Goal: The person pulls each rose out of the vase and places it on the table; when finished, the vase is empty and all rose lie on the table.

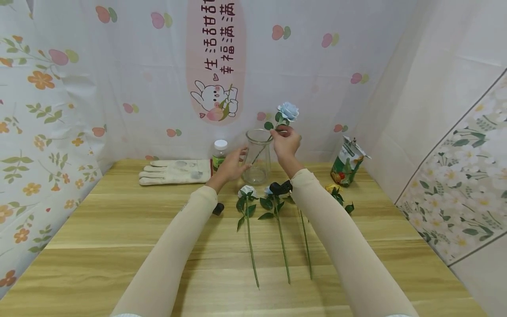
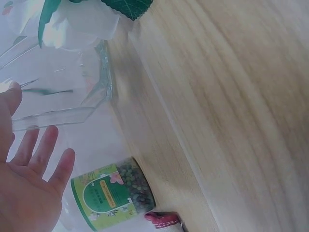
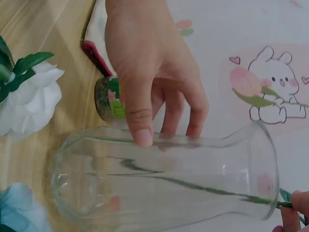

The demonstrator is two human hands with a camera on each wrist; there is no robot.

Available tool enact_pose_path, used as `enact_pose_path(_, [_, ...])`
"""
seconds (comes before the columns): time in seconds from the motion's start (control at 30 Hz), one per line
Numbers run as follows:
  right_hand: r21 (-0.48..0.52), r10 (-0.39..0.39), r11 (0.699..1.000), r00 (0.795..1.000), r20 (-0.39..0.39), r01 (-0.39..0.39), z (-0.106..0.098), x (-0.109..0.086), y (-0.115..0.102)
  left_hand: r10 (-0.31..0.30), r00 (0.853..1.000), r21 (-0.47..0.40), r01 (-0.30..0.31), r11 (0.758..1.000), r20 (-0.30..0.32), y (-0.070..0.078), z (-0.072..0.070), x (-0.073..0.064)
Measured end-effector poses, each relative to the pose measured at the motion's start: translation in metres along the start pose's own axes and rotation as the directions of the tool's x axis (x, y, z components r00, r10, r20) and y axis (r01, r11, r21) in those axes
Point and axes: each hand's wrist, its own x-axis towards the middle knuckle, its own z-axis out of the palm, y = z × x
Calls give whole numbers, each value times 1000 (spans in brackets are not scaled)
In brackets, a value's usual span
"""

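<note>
A clear glass vase [image 1: 256, 175] stands upright near the back of the table. My left hand [image 1: 231, 165] holds its left side, thumb [image 3: 144, 135] toward the front and the other fingers behind. With thumb and fingertips, my right hand [image 1: 287, 143] pinches the green stem of a light-blue rose [image 1: 288, 111] just above the vase's rim. The rose's stem [image 3: 207, 190] slants down through the mouth into the vase, its bloom standing above the right hand. In the right wrist view, only the fingertips of the right hand [image 3: 299, 208] show.
Several roses lie in front of the vase, among them a white rose [image 1: 247, 190], another blue rose [image 1: 268, 190] and a yellow rose [image 1: 333, 188] by the right sleeve. Left of the vase are a white-capped jar [image 1: 220, 152] and pale gloves [image 1: 176, 171]. A printed pouch [image 1: 347, 163] stands right.
</note>
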Motion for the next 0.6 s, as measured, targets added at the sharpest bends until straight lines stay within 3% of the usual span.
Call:
enact_pose_path(0.1, [4, 23, 1000, 1000, -13, -23, -4, 1, 3, -9, 1000, 5, 9, 1000, 5, 0, 1, 0])
enact_pose_path(0.23, [99, 40, 994, 999, -5, -39, -6, 4, 7, -16, 1000, 3, 16, 1000, 4, 0, 1, -1])
enact_pose_path(0.47, [237, 60, 970, 998, 11, -61, -11, 10, 5, -5, 1000, 22, 6, 1000, -6, 0, -1, -1])
enact_pose_path(0.6, [314, 78, 946, 997, 10, -78, -17, 13, 2, -24, 999, 64, 22, 998, 31, 1, -4, -4])
